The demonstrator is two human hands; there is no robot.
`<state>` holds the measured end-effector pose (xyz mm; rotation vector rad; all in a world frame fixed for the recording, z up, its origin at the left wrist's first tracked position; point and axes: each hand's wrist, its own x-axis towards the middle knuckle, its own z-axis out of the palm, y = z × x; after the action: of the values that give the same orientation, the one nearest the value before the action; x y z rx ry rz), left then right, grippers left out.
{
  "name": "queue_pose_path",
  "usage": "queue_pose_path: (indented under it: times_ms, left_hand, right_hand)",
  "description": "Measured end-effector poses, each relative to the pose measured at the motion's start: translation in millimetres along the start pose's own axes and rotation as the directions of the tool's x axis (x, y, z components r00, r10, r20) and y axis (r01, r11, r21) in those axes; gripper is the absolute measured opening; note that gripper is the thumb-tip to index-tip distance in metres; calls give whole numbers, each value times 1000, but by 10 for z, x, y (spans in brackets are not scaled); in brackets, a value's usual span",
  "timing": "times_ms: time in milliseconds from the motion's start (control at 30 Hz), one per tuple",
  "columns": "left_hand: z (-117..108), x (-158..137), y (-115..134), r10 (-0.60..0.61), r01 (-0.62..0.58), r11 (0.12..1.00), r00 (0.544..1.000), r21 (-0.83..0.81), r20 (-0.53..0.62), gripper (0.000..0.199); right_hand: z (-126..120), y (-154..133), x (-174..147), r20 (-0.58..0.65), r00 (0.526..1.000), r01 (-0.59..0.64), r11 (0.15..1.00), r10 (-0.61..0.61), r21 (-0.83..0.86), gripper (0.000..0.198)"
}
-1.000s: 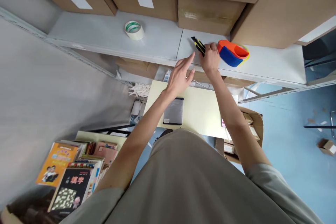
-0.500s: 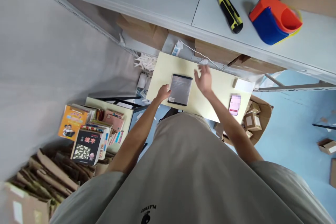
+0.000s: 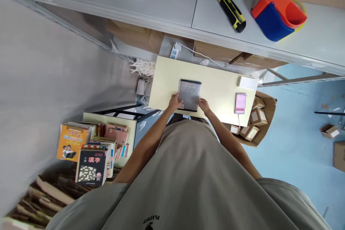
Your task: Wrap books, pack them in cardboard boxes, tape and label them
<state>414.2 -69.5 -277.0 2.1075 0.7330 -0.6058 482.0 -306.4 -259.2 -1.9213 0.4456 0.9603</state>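
Note:
A grey book (image 3: 190, 93) with dark bands at its top and bottom edges is on the pale yellow table (image 3: 167, 72), in front of my body. My left hand (image 3: 175, 102) grips its lower left edge, with the thumb over the cover by a small white barcode label. At the lower right edge, my right hand (image 3: 203, 105) closes on the book from the other side. The fingers under the book are hidden. A phone (image 3: 240, 103) with a lit, partly blurred screen lies further right, a cable running from its lower end.
A white box (image 3: 248, 82) sits at the table's right end. Beyond it stands a carton (image 3: 269, 115) of small parcels. A shelf (image 3: 167, 3) above holds a utility knife (image 3: 230, 10) and an orange-and-blue holder (image 3: 277, 16). Stacked books (image 3: 91, 165) are at left.
My right hand has come down from above the table onto the book's right edge. My left hand now grips the book's lower left, and the book is slightly further right in view.

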Motion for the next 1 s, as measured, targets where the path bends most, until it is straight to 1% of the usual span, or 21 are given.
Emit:
queue_pose_path:
  times_ms: [100, 167, 300, 367, 433, 500, 533, 567, 633, 667, 700, 733, 767, 833, 933, 1000]
  left_hand:
    - [84, 8, 41, -5, 6, 996, 1000, -87, 14, 78]
    - [110, 5, 68, -10, 14, 988, 1000, -153, 23, 76]
    - [83, -34, 121, -17, 30, 952, 999, -305, 44, 63]
    - [9, -67, 139, -11, 32, 919, 998, -393, 55, 55]
    - [-120, -104, 152, 4, 17, 878, 999, -479, 43, 52]
    - [-298, -154, 178, 20, -25, 836, 1000, -548, -16, 58]
    - [-399, -190, 206, 28, -50, 800, 999, -598, -45, 63]
    - [-504, -236, 249, 50, -73, 745, 997, -663, -54, 68]
    - [-711, -374, 395, 146, -88, 579, 989, -810, -4, 78]
    - [-805, -466, 500, 230, -73, 490, 972, -869, 48, 85]
    - [-890, -571, 626, 307, -56, 425, 948, -904, 86, 92]
    - [-964, -684, 767, 369, -43, 394, 922, -918, 115, 97]
    - [-1025, -799, 918, 417, -45, 388, 899, -920, 132, 97]
    - [-1106, -1009, 1217, 465, -95, 425, 876, -900, 127, 87]
    - [-1135, -1203, 1546, 472, -203, 480, 880, -853, 56, 72]
    - [-1111, -1237, 1644, 471, -250, 494, 882, -833, 14, 69]
  right_hand:
    - [-42, 22, -15, -12, 1000, 8, 993, -6, 116, 45]
    - [25, -35, -35, -4, 1000, 22, 983, -22, 182, 49]
    - [240, -282, -91, 3, 995, 98, 955, -103, 280, 56]
    - [262, -426, -156, 1, 990, 135, 945, -142, 298, 59]
    - [172, -558, -279, 8, 985, 164, 938, -174, 305, 62]
    - [-22, -675, -470, 50, 970, 207, 916, -238, 345, 67]
    - [-146, -729, -589, 85, 956, 230, 896, -282, 380, 69]
    - [-277, -781, -717, 118, 938, 250, 871, -326, 422, 71]
    - [-532, -878, -980, 156, 910, 264, 829, -383, 493, 71]
    - [-643, -924, -1101, 153, 905, 270, 813, -398, 516, 71]
    - [-737, -967, -1209, 143, 901, 279, 800, -410, 531, 71]
    - [-812, -1006, -1298, 127, 899, 291, 788, -419, 543, 71]
    - [-869, -1039, -1368, 109, 897, 305, 776, -429, 552, 71]
    - [-938, -1084, -1449, 76, 893, 328, 757, -444, 565, 72]
    - [-982, -1093, -1454, 35, 893, 348, 739, -448, 577, 72]
    - [-1008, -1065, -1408, 20, 892, 364, 742, -452, 564, 72]
